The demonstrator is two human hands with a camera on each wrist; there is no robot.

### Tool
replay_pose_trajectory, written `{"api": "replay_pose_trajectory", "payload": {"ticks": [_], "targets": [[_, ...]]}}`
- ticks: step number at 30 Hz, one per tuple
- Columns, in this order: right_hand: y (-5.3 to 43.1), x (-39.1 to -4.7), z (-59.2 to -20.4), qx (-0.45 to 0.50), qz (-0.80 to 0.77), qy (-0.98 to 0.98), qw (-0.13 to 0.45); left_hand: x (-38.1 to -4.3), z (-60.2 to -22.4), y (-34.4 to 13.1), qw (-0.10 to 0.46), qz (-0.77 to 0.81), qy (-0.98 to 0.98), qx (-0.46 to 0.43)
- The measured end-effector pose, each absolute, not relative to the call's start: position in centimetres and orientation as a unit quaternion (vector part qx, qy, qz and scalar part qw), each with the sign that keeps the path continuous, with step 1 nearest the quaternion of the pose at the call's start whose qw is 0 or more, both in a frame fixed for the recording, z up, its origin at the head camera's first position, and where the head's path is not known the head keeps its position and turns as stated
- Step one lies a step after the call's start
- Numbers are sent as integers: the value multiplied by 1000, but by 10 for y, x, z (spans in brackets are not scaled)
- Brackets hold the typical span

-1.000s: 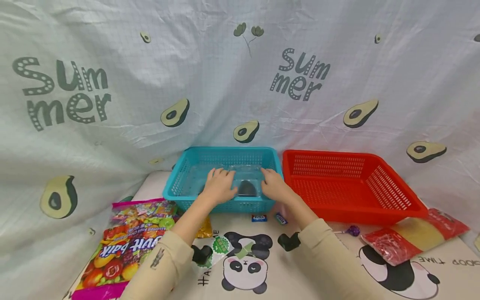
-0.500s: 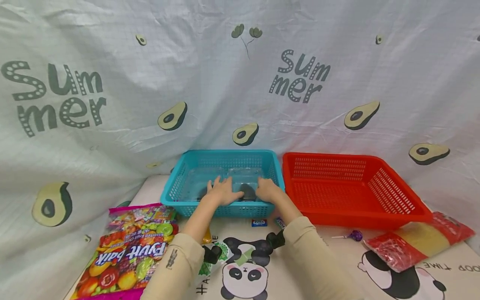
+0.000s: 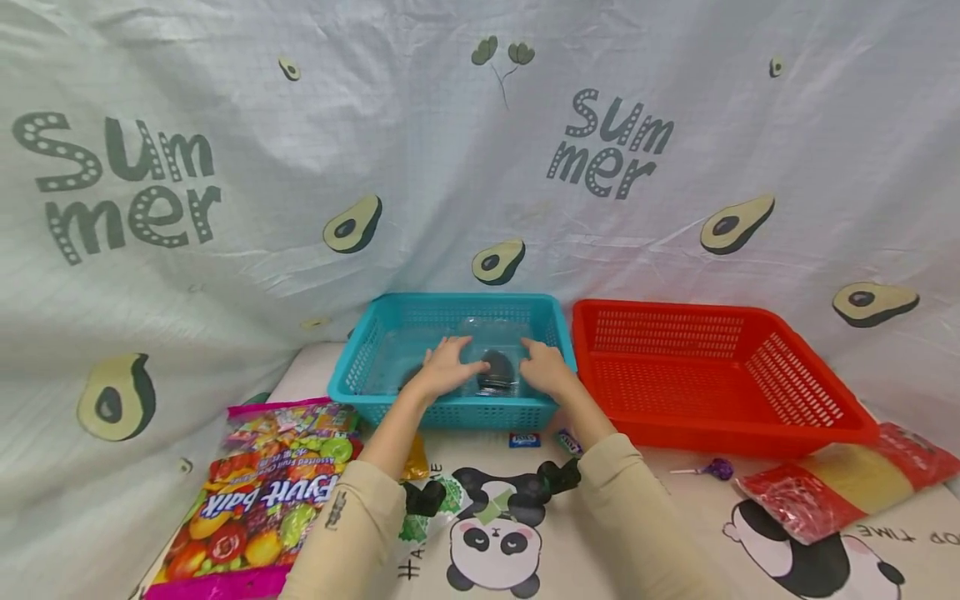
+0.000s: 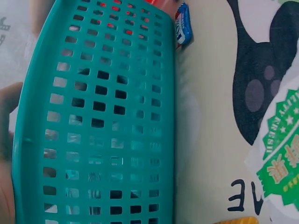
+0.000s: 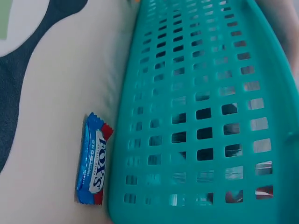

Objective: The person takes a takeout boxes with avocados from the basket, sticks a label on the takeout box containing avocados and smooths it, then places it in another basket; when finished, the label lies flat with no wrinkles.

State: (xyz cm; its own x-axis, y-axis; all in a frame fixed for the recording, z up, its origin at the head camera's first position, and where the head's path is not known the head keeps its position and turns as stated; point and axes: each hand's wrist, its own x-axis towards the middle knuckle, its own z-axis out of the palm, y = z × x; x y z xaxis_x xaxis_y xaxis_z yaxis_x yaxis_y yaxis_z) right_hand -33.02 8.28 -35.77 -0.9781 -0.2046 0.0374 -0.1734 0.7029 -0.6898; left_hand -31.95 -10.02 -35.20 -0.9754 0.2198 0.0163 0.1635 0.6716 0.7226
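Observation:
Both hands reach into a blue-green basket (image 3: pixel 457 414) at the middle of the table, in the head view. A clear plastic container (image 3: pixel 495 329) with a dark round shape at its near end lies between them, its far edge raised. My left hand (image 3: pixel 444 371) holds the container's left side, fingers forward and thumb stretched to the right. My right hand (image 3: pixel 546 369) grips its right side with bent fingers. Farther left in the basket is another clear container (image 3: pixel 386 358) with something dark, partly hidden by the left hand. Both wrist views mostly show the basket's perforated wall.
A red basket (image 3: pixel 675 433) adjoins on the right. A fruit candy bag (image 3: pixel 255 508) lies at left, a red-and-yellow packet (image 3: pixel 847 479) at right. A lollipop (image 3: pixel 718 469), a blue Fox's candy (image 5: pixel 92 161), and another small candy (image 3: pixel 570 442) lie in front of the baskets.
The right-hand container's far edge has risen and shifted backward between the hands. The right hand dipped lower, then came up slightly. Baskets and candies stay put.

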Motion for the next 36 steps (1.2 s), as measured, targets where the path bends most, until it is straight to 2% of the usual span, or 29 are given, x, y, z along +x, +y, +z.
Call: {"api": "replay_pose_trajectory", "payload": {"ticks": [5, 10, 15, 18, 25, 28, 32, 36], "targets": [[89, -325, -355, -111, -427, 896, -58, -317, -347, -99, -40, 448, 885, 121], [100, -307, -327, -118, -457, 878, -82, -303, -323, -94, -88, 457, 874, 139], [124, -266, -290, -154, -453, 873, -94, -266, -293, -79, -121, 441, 871, 182], [145, -236, -280, -181, -441, 873, -108, -236, -284, -74, -125, 431, 865, 226], [180, -170, -309, -240, -418, 861, -164, -170, -311, -64, -124, 392, 864, 290], [184, -149, -327, -254, -428, 846, -191, -147, -327, -65, -98, 399, 860, 303], [187, -132, -353, -281, -448, 824, -205, -126, -348, -70, -71, 400, 859, 313], [185, -130, -380, -297, -463, 809, -207, -121, -369, -78, -44, 398, 857, 324]]}}
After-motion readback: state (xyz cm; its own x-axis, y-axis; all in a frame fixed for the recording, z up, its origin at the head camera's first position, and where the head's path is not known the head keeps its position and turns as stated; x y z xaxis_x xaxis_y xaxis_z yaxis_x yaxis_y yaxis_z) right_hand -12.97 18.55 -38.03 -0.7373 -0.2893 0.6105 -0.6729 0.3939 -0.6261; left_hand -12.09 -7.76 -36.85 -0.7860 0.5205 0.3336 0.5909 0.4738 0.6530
